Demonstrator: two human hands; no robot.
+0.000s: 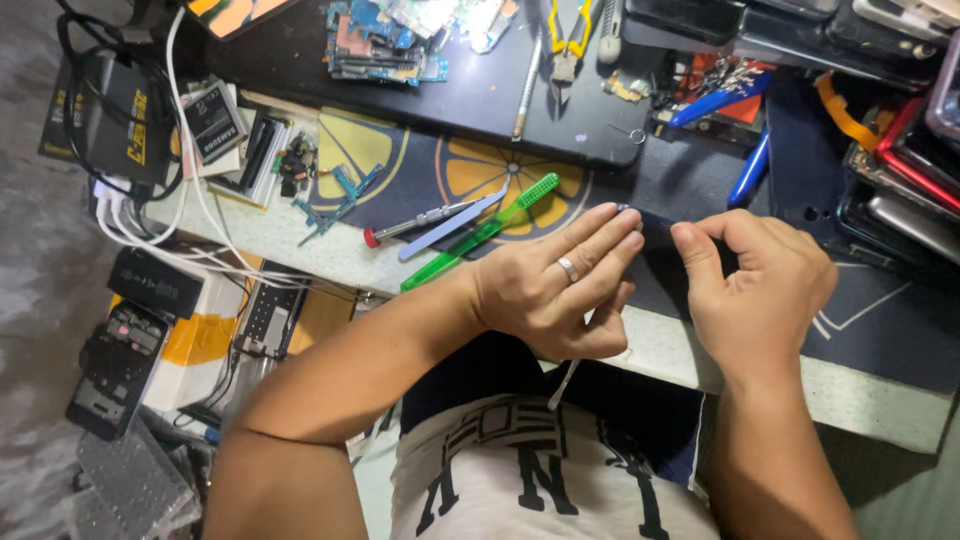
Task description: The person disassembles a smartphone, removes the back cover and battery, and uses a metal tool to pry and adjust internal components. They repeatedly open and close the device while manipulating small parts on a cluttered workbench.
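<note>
My left hand (555, 285), with a ring on one finger, and my right hand (760, 285) meet at the front edge of a workbench. Both grip a small dark flat object (655, 228), mostly hidden between the fingertips. A thin pale strip (565, 382) hangs down from under my left hand. A green toothbrush (480, 232), a pair of tweezers (450, 225) and a red-tipped screwdriver (410, 225) lie just left of my left hand on a dark mat (400, 160) printed with lemon slices.
Circuit boards (380, 40), yellow-handled pliers (568, 40) and a metal tool (528, 85) lie at the back. Blue pry tools (735, 130) and stacked phones (900, 140) fill the right. A battery (212, 120), cables (190, 210) and a phone frame (110, 370) sit left.
</note>
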